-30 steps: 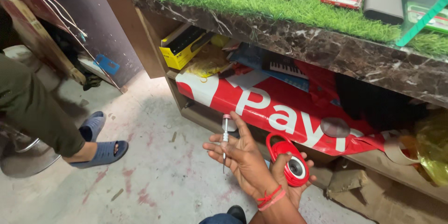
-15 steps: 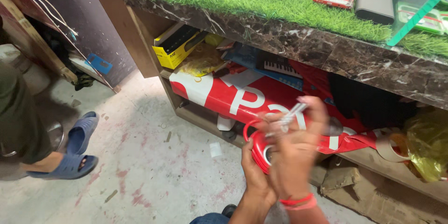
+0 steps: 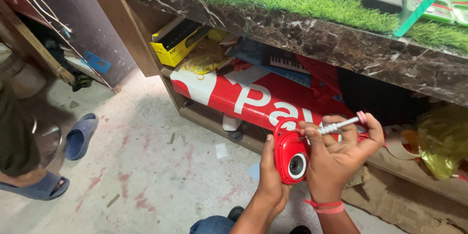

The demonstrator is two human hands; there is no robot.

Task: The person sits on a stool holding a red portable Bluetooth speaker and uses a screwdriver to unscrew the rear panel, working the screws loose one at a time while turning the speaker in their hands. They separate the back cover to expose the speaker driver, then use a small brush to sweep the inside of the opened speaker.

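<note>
Both hands (image 3: 336, 163) apparently screwdriving red camera-like gadget (image 3: 291, 155).

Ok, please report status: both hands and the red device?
Left hand grips red device. Right hand holds small screwdriver at its top. Nothing in between.

You get bright, even light from above; the shelf (image 3: 341, 92) beneath the table (image 3: 341, 48) sits in deep shadow, and straight lines bow slightly toward the frame's edges.
</note>
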